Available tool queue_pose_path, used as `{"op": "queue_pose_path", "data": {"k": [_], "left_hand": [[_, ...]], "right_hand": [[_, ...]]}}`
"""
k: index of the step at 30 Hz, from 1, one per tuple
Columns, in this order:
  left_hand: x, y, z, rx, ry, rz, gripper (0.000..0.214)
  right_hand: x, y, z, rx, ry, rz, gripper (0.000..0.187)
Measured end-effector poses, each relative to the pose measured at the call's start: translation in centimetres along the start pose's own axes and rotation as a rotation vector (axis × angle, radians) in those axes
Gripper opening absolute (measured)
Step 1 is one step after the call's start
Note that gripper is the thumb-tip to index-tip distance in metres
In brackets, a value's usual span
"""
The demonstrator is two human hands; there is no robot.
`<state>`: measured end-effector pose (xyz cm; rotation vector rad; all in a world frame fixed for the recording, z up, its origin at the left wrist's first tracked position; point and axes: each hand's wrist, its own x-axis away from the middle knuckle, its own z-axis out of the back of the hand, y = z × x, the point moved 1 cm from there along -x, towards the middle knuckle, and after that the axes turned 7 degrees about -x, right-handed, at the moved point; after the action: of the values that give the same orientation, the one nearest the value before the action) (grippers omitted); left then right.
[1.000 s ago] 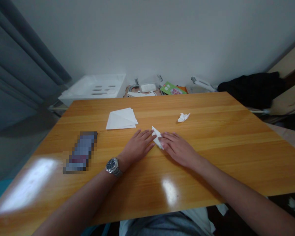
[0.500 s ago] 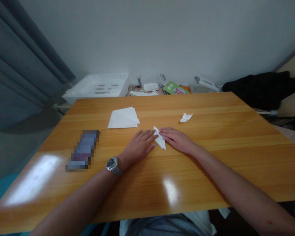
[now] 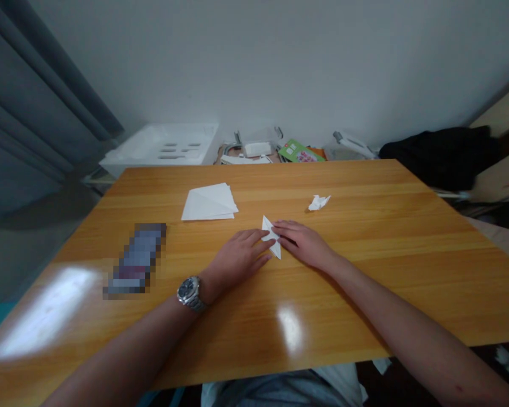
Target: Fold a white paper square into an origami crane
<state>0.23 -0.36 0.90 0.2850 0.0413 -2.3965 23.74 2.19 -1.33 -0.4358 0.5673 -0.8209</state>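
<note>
A small piece of white folded paper (image 3: 275, 249), narrow and pointed at both ends, lies on the wooden table between my hands. From its left side, my left hand (image 3: 240, 255), with a metal watch on the wrist, holds it with the fingertips. My right hand (image 3: 304, 242) grips the paper from the right, fingers close together on its edge. The fingers cover the middle of the paper, so its folds there are hidden. Behind my right hand stands a small folded paper figure (image 3: 319, 202). Stacked white paper sheets (image 3: 210, 202) lie beyond my left hand.
A blurred-out phone-like device (image 3: 138, 257) lies at the left of the wooden table (image 3: 343, 316). Past the far edge are a white tray (image 3: 161, 144), a green booklet (image 3: 300, 151) and assorted items. Black cloth (image 3: 441, 155) is heaped at the right.
My left fingers have shifted on the folded paper, and its two points now show more apart around them. The whole view has slid slightly, moving the table things left.
</note>
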Motion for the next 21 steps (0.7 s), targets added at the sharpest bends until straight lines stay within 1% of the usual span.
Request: {"op": "queue_pose_path", "data": {"k": [4,11,15,21], "left_hand": [[0.1,0.7,0.3,-0.014,-0.03,-0.031,0.04],[-0.1,0.5,0.4,-0.018,-0.038,-0.057,0.038],[0.1,0.2,0.3,-0.036,-0.045,-0.029,0.039],[0.2,-0.4,0.1,-0.067,-0.007,0.019,0.039]], "right_hand": [[0.0,0.3,-0.3,-0.002,0.022,0.01,0.038],[0.1,0.1,0.0,0.014,0.004,-0.011,0.04],[0.2,0.1,0.3,0.059,0.003,-0.003,0.039],[0.3,0.3,1.1,0.073,0.022,0.006,0.034]]}}
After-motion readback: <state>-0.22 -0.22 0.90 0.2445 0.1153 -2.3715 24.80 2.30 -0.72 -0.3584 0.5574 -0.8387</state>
